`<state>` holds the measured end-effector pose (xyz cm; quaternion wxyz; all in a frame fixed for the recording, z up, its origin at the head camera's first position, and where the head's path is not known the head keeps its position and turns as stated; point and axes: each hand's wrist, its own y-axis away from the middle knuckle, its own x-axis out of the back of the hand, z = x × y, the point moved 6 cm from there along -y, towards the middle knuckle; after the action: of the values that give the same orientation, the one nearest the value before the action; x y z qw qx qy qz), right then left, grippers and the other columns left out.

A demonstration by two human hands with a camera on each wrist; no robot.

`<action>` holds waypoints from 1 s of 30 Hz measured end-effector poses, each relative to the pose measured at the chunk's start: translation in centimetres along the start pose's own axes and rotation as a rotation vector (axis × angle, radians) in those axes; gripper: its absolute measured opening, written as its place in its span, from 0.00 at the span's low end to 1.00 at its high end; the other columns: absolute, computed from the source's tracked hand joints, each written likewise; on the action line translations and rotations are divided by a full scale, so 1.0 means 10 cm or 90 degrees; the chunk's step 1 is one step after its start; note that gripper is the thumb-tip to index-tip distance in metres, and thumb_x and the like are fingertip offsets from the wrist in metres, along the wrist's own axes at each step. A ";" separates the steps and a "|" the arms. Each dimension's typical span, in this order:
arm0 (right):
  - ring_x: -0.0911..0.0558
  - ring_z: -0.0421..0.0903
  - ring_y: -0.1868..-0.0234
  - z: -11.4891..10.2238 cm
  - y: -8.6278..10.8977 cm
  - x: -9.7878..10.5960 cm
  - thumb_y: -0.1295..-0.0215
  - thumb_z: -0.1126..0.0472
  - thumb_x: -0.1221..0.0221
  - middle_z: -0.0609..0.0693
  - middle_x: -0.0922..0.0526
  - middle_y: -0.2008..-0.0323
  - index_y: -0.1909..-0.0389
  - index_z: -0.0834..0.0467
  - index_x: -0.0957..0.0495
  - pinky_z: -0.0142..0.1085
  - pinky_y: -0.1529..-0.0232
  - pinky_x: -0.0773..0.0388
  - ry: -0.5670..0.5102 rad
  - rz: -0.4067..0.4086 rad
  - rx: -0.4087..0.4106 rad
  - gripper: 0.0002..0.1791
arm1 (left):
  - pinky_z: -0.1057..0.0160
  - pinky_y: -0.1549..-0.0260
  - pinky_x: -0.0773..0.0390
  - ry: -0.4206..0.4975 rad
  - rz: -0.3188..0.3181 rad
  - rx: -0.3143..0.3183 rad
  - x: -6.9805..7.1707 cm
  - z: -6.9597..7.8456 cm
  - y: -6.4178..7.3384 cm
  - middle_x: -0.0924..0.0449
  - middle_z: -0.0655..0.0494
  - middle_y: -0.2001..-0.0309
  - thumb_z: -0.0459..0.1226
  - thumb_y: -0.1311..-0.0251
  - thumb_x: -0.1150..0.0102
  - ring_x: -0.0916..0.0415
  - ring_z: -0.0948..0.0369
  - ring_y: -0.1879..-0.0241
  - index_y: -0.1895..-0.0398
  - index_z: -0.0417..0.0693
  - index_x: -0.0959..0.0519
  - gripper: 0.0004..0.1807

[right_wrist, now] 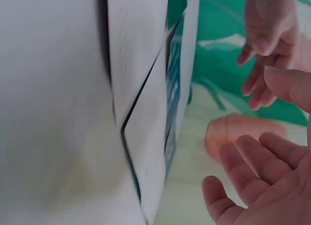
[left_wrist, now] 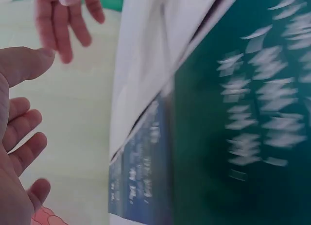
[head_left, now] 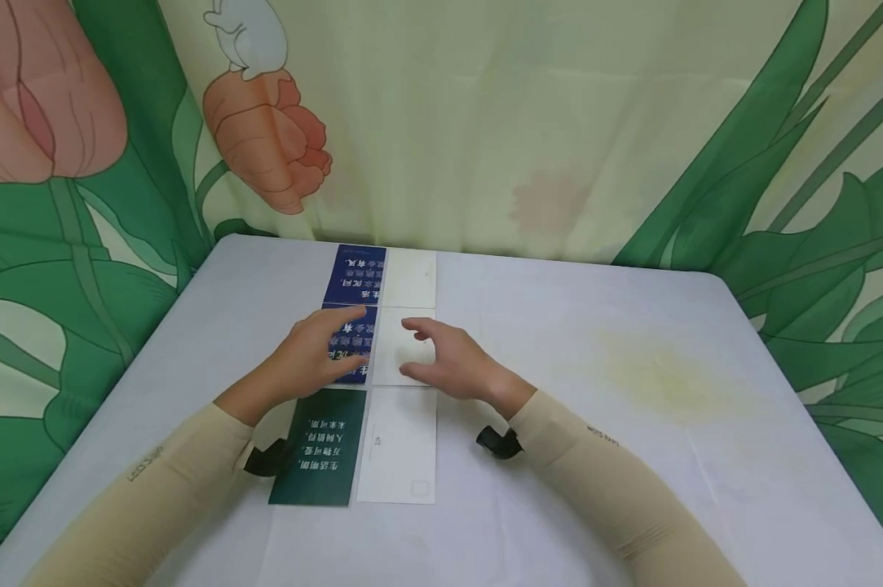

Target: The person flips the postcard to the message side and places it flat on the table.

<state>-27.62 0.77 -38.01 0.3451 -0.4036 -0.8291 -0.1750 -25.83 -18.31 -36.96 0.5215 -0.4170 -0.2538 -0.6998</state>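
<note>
Two columns of postcard-like cards lie on the table. The left column has a dark blue card (head_left: 355, 273) at the back, another dark blue card (head_left: 351, 346) in the middle and a green card (head_left: 318, 448) in front, all with white writing. Beside them lie three white cards, at the back (head_left: 409, 277), in the middle (head_left: 388, 350) and in front (head_left: 397, 444). My left hand (head_left: 305, 355) hovers over the middle blue card, fingers spread and holding nothing. Over the middle white card is my right hand (head_left: 456, 359), its fingers loosely bent, also holding nothing. Both wrist views show the palms unoccupied.
A white cloth covers the table (head_left: 573, 489), with a faint yellowish patch (head_left: 668, 375) on its right side. Behind the table hangs a curtain (head_left: 485, 122) printed with flowers, leaves and a rabbit. Black straps or mounts (head_left: 500, 443) show under both wrists.
</note>
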 end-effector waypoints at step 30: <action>0.34 0.44 0.30 -0.63 0.42 -1.01 0.42 0.42 0.30 0.43 0.27 0.34 0.29 0.52 0.33 0.52 0.32 0.39 0.306 -0.173 0.088 0.42 | 0.31 0.47 0.42 -0.036 -0.096 0.050 -0.28 -0.24 1.30 0.26 0.47 0.36 0.49 0.63 0.17 0.34 0.44 0.35 0.34 0.48 0.26 0.48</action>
<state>-17.19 -5.77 -40.71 0.5319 -0.2111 -0.7800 -0.2533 -14.06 -23.04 -41.63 0.4758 -0.3952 -0.3265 -0.7148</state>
